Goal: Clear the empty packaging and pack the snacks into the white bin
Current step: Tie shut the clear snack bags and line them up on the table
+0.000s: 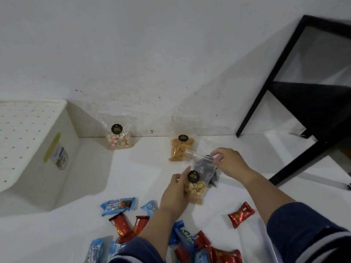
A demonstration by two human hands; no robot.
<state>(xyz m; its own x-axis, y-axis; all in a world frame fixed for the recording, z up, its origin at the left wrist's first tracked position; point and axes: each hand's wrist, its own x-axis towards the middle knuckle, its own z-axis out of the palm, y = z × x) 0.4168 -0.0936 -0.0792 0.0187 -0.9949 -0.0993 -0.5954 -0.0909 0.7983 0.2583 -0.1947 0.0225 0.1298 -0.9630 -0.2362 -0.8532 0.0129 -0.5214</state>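
My left hand grips a clear bag of pale round snacks with a black round sticker, held just above the white floor. My right hand pinches the top of a clear zip bag with dark contents behind it. The white bin with a dotted surface stands at the left. A clear bag of pastel snacks leans on the wall. A bag of yellow chips lies beyond my hands. Blue wrapped snacks and red wrapped snacks lie scattered near me.
A black metal frame with a shelf stands at the right against the white wall. More red and blue wrappers pile up at the bottom edge between my dark blue sleeves.
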